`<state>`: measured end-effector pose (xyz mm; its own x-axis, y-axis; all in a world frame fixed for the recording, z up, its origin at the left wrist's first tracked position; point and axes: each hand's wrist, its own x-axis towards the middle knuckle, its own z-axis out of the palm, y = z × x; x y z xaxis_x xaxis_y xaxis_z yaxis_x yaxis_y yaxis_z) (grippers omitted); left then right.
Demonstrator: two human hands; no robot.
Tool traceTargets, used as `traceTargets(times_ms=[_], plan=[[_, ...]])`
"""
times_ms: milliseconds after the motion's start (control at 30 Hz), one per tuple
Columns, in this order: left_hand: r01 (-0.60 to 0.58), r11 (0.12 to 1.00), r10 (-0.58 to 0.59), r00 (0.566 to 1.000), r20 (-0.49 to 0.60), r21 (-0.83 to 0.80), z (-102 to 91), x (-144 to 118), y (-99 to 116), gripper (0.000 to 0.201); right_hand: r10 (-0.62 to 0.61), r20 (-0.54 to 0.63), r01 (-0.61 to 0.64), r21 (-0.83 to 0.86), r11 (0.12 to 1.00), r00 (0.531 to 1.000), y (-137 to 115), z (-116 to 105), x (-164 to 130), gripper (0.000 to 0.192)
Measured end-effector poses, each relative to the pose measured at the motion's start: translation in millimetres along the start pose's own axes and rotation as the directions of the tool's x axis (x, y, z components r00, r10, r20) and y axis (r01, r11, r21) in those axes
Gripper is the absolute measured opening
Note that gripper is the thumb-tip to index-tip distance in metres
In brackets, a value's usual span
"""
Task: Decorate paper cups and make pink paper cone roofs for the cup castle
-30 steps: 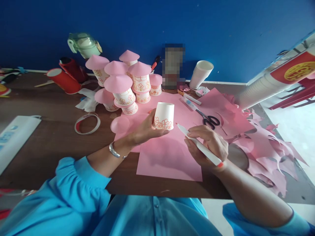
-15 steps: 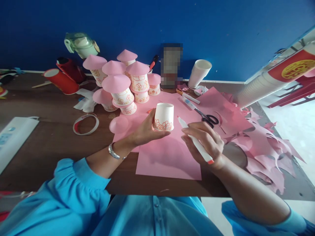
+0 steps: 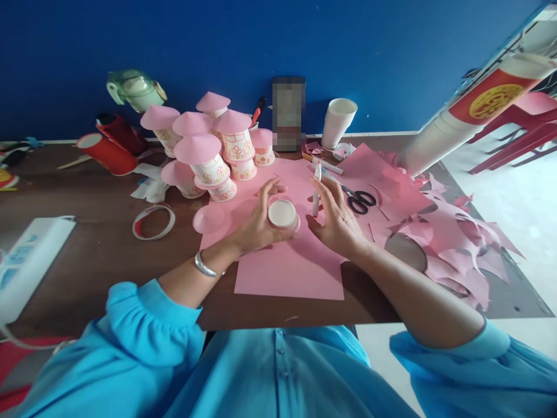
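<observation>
Left hand (image 3: 256, 223) cups a small white paper cup (image 3: 282, 213), its flat base turned toward the camera, over a pink paper sheet (image 3: 287, 270) on the worktop (image 3: 87, 255). Right hand (image 3: 337, 223) just beside the cup, pinching a white marker (image 3: 316, 191) upright. Scissors (image 3: 359, 201) lie right; pink-roofed cup houses (image 3: 209, 154) stand far left.

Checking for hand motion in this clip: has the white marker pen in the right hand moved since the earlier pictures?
Yes. The white marker pen has swung from lying slanted to upright, tip up, and now stands nearer the black-handled scissors.
</observation>
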<state>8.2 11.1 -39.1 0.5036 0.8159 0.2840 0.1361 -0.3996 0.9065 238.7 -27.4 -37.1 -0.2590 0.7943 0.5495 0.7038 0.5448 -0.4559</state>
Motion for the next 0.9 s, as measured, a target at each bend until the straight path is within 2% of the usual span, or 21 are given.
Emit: traceTargets(times_ms=[133, 267, 467, 533, 633, 800, 900], plan=[[-0.029, 0.980, 0.005, 0.992, -0.123, -0.195, -13.0, 5.0, 4.3, 0.073, 0.012, -0.056, -0.007, 0.088, 0.996, 0.998, 13.1, -1.3, 4.8, 0.066], [-0.054, 0.953, -0.018, 0.972, -0.234, -0.297, -18.7, 9.8, 8.1, 0.051, 0.012, -0.119, 0.008, 0.166, 0.986, 0.993, 20.5, -1.6, 9.3, 0.053], [0.072, 0.981, -0.129, 0.934, -0.333, -0.180, -20.9, 19.8, 4.2, 0.025, 0.038, -0.117, -0.019, 0.159, 0.987, 0.992, 26.0, 3.3, 9.0, 0.035], [0.102, 0.983, -0.148, 0.932, -0.331, -0.152, -23.5, 24.4, 2.3, 0.016, 0.037, -0.128, -0.020, 0.128, 0.992, 0.991, 28.2, 5.5, 8.5, 0.035], [0.164, 0.985, -0.170, 0.936, -0.309, -0.047, -28.7, 29.9, 1.2, 0.018, 0.017, -0.148, -0.004, 0.093, 0.996, 0.989, 30.3, 7.8, 8.4, 0.035], [0.149, 0.946, -0.078, 0.966, -0.246, 0.287, -38.3, 29.6, 3.4, 0.017, 0.004, -0.168, 0.005, 0.051, 0.999, 0.986, 28.8, 11.8, 7.6, 0.038], [0.111, 0.905, -0.022, 0.976, -0.215, 0.411, -42.0, 23.6, 3.6, 0.014, -0.001, -0.158, 0.006, 0.031, 0.999, 0.987, 29.4, 13.6, 8.5, 0.039]])
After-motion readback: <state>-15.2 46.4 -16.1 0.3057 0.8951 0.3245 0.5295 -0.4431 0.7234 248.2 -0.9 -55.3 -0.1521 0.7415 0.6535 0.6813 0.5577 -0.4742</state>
